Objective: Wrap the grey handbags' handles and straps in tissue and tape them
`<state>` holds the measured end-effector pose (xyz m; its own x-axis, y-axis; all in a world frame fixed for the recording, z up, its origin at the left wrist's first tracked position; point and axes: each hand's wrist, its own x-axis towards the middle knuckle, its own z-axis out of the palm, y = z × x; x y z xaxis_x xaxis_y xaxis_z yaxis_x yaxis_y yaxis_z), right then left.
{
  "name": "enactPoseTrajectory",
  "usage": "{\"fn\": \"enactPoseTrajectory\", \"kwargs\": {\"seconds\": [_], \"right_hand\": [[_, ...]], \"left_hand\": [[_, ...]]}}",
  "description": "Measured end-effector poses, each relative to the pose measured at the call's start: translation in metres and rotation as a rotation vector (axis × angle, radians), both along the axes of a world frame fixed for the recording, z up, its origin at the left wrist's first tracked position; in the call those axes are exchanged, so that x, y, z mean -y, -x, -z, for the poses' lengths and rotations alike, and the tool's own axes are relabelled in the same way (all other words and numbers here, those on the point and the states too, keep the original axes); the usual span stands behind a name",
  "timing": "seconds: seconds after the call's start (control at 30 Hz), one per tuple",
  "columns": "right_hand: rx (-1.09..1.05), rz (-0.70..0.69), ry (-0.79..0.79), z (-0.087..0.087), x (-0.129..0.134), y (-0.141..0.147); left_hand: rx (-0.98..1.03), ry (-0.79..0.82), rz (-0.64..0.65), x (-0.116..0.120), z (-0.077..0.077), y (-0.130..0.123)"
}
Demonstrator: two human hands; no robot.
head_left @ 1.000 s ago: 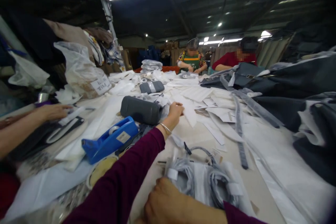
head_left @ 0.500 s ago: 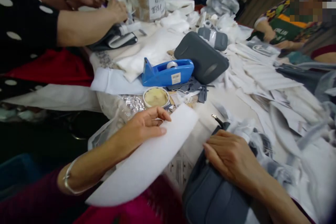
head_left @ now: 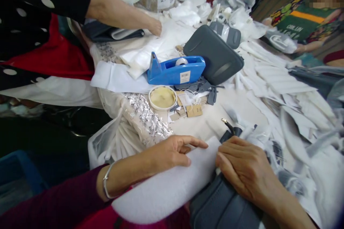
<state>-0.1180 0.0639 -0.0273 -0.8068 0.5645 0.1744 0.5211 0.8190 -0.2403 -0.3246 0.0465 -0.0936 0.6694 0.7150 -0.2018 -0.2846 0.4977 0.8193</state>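
Observation:
A long white foam sheet (head_left: 166, 193), rounded at its near end, is pinched between the thumb and fingers of my left hand (head_left: 174, 154). Its far end reaches the dark grey bag (head_left: 223, 204) low in the view. My right hand (head_left: 244, 168) is closed on the top edge of that bag, beside a black zipper pull (head_left: 228, 126) with a metal tip. The bag's opening is mostly hidden under my right hand and the sheet.
A blue tape dispenser (head_left: 174, 71) leans by a finished-looking grey case (head_left: 215, 55). In front are a tub of yellowish paste (head_left: 162, 97) and tags (head_left: 194, 110). White sheets (head_left: 285, 82) cover the right. A co-worker's arm (head_left: 120, 12) reaches in at upper left; another person (head_left: 303, 25) is at upper right.
My left hand has carried the foam sheet to the right, up against the grey bag. My right hand still holds the bag. The co-worker at left has stretched an arm over the table.

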Motion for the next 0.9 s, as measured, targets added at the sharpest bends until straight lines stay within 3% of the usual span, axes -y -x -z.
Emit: {"fn": "enactPoseTrajectory", "kwargs": {"seconds": [0.2,0.43,0.6,0.9], "right_hand": [[-0.023,0.007,-0.045,0.000,0.002,0.000],[-0.070,0.011,-0.115,-0.003,0.002,-0.006],[-0.055,0.030,-0.133,0.001,0.001,-0.004],[0.023,0.028,-0.082,0.018,-0.004,0.001]], "left_hand": [[-0.068,-0.053,0.015,-0.010,-0.004,-0.022],[-0.215,-0.061,-0.052,-0.006,-0.013,-0.032],[-0.209,-0.073,-0.093,-0.005,0.000,-0.037],[-0.262,-0.384,-0.106,-0.025,0.023,-0.059]]}}
